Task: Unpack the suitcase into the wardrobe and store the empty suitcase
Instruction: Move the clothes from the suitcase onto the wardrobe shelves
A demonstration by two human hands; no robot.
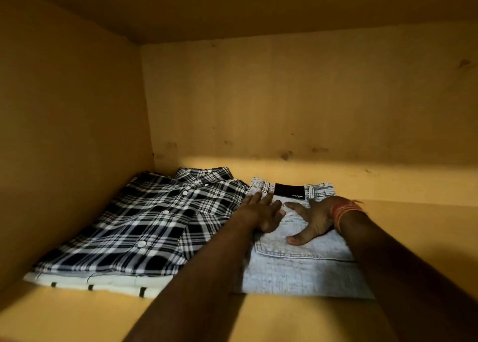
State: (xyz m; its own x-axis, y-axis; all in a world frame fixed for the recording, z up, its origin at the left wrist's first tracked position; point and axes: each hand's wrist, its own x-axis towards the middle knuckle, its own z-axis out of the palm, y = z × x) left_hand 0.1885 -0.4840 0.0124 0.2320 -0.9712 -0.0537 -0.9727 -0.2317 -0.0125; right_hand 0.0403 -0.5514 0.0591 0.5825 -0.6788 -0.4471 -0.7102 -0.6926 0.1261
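Jeans (pixel 297 271), pale washed denim folded into a flat rectangle, lie on the wardrobe shelf (pixel 194 313) with their near edge close to the shelf's front lip. Both forearms reach in over that edge. The left hand (pixel 263 213) and the right hand (pixel 311 221) rest side by side on the upper half of the fold, just above the stitched back pocket. The fingers (pixel 293 207) are spread and released, lying flat on the cloth rather than gripping it, and orange threads (pixel 344 209) circle the right wrist. Denim like this is probably fairly heavy and holds a fold, yet it is soft enough to sag if lifted by one corner, so sliding it with flat palms or taking it under both long sides looks safest. It is not fragile and should not slip on the wood. Beyond the hands sits the waistband with its black label (pixel 289 190). Just beside it to the left, touching or nearly so, a checked shirt (pixel 160 227) lies folded on a white garment (pixel 103 282); it looks lighter and limper. Behind everything stands the back wall (pixel 310 95). No suitcase is in view.
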